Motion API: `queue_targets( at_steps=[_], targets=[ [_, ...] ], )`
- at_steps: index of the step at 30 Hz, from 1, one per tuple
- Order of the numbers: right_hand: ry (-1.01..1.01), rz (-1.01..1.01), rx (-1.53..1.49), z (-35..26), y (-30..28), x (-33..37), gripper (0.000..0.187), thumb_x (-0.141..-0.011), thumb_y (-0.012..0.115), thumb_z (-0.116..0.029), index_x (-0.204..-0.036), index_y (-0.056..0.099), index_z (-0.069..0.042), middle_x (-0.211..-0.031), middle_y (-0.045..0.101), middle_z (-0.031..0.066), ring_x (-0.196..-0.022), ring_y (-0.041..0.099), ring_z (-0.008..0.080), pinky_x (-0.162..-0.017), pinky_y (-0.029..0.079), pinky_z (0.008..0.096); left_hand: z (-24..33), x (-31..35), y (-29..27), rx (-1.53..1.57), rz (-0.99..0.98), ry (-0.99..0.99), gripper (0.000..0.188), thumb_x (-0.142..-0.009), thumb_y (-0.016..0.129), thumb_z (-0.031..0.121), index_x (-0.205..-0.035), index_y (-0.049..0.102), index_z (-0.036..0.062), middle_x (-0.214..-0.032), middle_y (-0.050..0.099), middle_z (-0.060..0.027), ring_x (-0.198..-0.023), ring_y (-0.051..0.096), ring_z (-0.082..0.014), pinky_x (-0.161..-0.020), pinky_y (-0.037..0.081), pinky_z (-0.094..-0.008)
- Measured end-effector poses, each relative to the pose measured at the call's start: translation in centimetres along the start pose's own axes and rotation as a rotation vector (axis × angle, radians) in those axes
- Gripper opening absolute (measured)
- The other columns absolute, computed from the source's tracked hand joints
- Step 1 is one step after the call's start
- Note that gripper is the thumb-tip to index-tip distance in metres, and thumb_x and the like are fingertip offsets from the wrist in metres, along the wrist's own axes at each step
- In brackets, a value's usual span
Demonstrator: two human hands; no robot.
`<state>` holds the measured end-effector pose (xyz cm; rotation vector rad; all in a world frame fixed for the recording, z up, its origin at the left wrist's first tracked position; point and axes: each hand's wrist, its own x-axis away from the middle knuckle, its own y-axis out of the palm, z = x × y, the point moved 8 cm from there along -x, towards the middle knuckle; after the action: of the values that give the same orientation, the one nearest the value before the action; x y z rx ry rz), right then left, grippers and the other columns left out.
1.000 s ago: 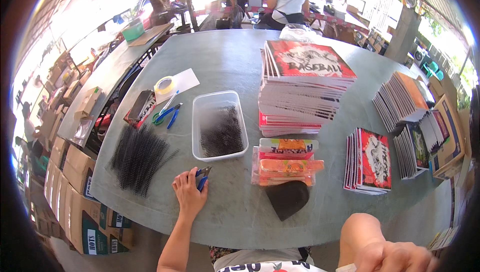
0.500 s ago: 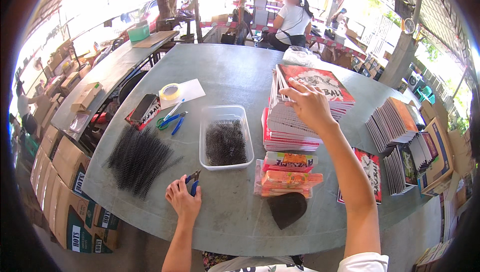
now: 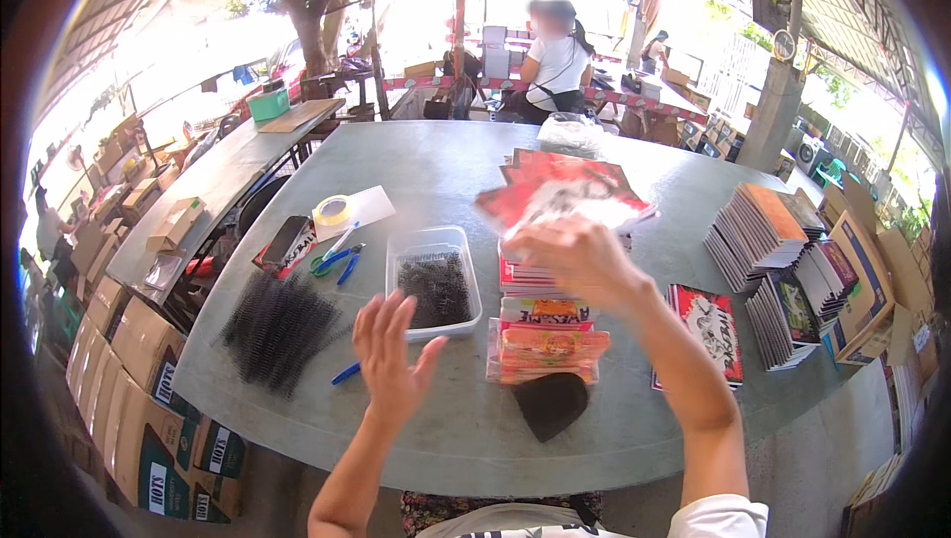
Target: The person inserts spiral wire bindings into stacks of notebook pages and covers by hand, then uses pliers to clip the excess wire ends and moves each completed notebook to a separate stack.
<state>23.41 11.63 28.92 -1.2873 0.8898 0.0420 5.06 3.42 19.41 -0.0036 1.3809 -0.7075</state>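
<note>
Our right hand (image 3: 575, 256), blurred, overlaps the near edge of red notebooks (image 3: 584, 181) topping the stack right of the clear tub (image 3: 473, 285); we cannot tell whether it grips one. Our left hand (image 3: 389, 355) is open, fingers spread, a blue handle (image 3: 346, 373) showing beside it.

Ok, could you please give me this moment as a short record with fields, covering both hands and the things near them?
Left hand: open, raised, nothing visible in it
Right hand: blurred, at the red booklets; grip unclear
Plastic tub: black coils inside
Left of tub: pile of loose coils
Tool: blue handle on the table, partly hidden by the left hand
Near side: dark flat piece, in front of orange packs
</note>
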Motion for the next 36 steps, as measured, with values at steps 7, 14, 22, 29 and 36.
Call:
queue_targets(
  at_steps=[7, 14, 22, 29, 36],
  targets=[
    [0.152, 0.567, -0.059, -2.9, -8.3, 7.3, 0.060, -0.065, 0.078, -0.019, -0.118, 0.054, -0.006, -0.109, 0.062, 0.0084, -0.102, 0.059, 0.0230, -0.088, 0.046, 0.0362, 7.2, -8.4, 1.9, 0.517, -0.235, 0.060, 0.037, -0.070, 0.074, 0.014, -0.105, 0.064, 0.0090, -0.093, 0.067, -0.0076, -0.086, 0.064, -0.0181, -0.075, 0.048, -0.0307],
    [0.711, 0.476, -1.021, 9.9, 0.3, 19.1, 0.041, -0.074, 0.075, -0.007, -0.111, 0.057, -0.002, -0.109, 0.063, 0.0033, -0.100, 0.057, 0.0113, -0.090, 0.044, 0.0307, 5.3, -7.6, 10.0, 1.238, -0.408, -0.337, 0.035, -0.071, 0.079, 0.015, -0.101, 0.065, 0.0025, -0.090, 0.068, -0.0020, -0.082, 0.059, -0.0098, -0.075, 0.048, -0.0265],
    [0.782, 0.275, -1.030, 9.3, 5.5, 20.3, 0.030, -0.082, 0.064, 0.001, -0.112, 0.056, 0.000, -0.103, 0.064, 0.0032, -0.093, 0.057, 0.0086, -0.084, 0.047, 0.0270, 2.2, -2.0, 15.2, 1.141, -0.624, -0.509, 0.027, -0.073, 0.078, 0.011, -0.095, 0.066, 0.0009, -0.084, 0.066, -0.0003, -0.077, 0.056, -0.0067, -0.072, 0.047, -0.0236],
    [0.823, 0.595, -1.173, 9.1, 5.7, 18.3, 0.039, -0.084, 0.067, -0.028, -0.107, 0.055, 0.001, -0.095, 0.062, 0.0073, -0.089, 0.057, 0.0117, -0.080, 0.046, 0.0258, 1.2, 0.6, 15.7, 1.227, -0.567, -0.511, 0.083, -0.070, 0.081, 0.028, -0.136, 0.035, 0.0069, -0.123, 0.050, -0.0151, -0.107, 0.052, -0.0188, -0.087, 0.045, -0.0313],
    [0.933, 0.708, -0.502, 8.0, 2.6, 17.2, 0.020, -0.082, 0.067, -0.015, -0.096, 0.060, -0.003, -0.086, 0.063, 0.0043, -0.079, 0.057, 0.0135, -0.074, 0.045, 0.0281, -4.3, 1.3, 8.5, 0.548, -0.683, -0.299, 0.065, -0.073, 0.075, 0.029, -0.127, 0.048, 0.0038, -0.120, 0.054, -0.0188, -0.112, 0.052, -0.0304, -0.096, 0.040, -0.0386]
  ],
)
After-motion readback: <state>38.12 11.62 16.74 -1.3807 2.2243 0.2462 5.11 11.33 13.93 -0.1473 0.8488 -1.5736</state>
